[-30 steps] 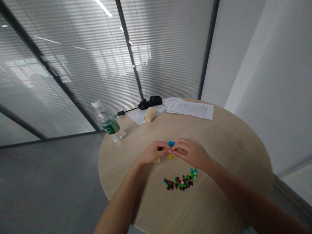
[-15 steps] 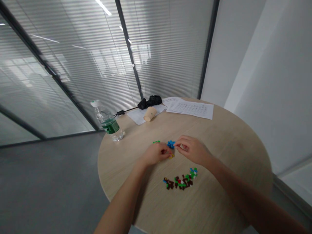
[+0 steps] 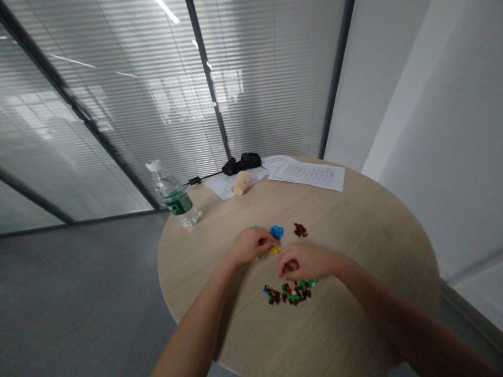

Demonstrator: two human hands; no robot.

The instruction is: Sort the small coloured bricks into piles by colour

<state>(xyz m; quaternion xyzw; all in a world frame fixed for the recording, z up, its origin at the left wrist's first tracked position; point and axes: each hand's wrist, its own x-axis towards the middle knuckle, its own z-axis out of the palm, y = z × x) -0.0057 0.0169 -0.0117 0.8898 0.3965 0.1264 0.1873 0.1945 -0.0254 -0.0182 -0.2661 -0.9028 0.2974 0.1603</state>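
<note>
Brown, green, red and white toy bricks lie in a loose pile (image 3: 293, 293) near the front of the round wooden bench (image 3: 353, 230), and the right hand (image 3: 302, 263) is curled over the pile's far edge, fingertips bent down at the bricks as if pinching one; whether it has one clamped I cannot tell. The left hand (image 3: 251, 245) rests just behind, its fingers pressed together on something small and reddish. Just beside it sit a blue brick cluster (image 3: 276, 232) and a yellow piece (image 3: 275, 250). A small brown cluster (image 3: 301, 230) lies apart, further back and to the right.

By my judgement the step in hand is picking a piece out of the pile while the other hand keeps the part being built. The next move calls for a fine fingertip pinch on one brick without scattering its neighbours, then bringing both hands together with the studs lined up.

Pale wood grain covers the benchtop. Toward the back stand a water bottle (image 3: 173, 195) with a green label, a paper cup (image 3: 241, 183) on its side, a black bundle with a cable (image 3: 241, 163), and printed sheets (image 3: 310, 174). Behind are glass partitions with horizontal blinds, dark frames, a grey floor, and a white wall on the right.
</note>
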